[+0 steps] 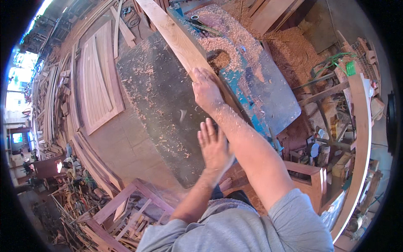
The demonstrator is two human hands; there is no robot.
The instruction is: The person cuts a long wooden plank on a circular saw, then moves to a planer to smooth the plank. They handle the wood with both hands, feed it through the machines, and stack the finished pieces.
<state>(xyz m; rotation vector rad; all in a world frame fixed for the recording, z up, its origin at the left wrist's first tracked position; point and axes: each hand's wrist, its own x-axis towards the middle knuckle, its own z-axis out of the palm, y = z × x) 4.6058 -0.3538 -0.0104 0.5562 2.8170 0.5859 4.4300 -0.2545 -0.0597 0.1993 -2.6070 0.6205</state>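
A long pale wooden board runs from the top of the view down across a woodworking machine, its near end partly hidden by my right arm. My right hand lies over the board's top face and edge, fingers bent and pressed onto it. Flecks of shavings cling to that forearm. Lower down, my left hand is held over the dark metal machine table, its fingers stretched out and nothing in them. It is slightly blurred and is close to my right forearm. Wood shavings are scattered over the table.
Right of the board, a blue-and-grey machine surface carries heaps of shavings. A slatted wooden panel lies on the floor at left, near stacked lumber. Wooden frames stand at lower left; a curved timber is at right.
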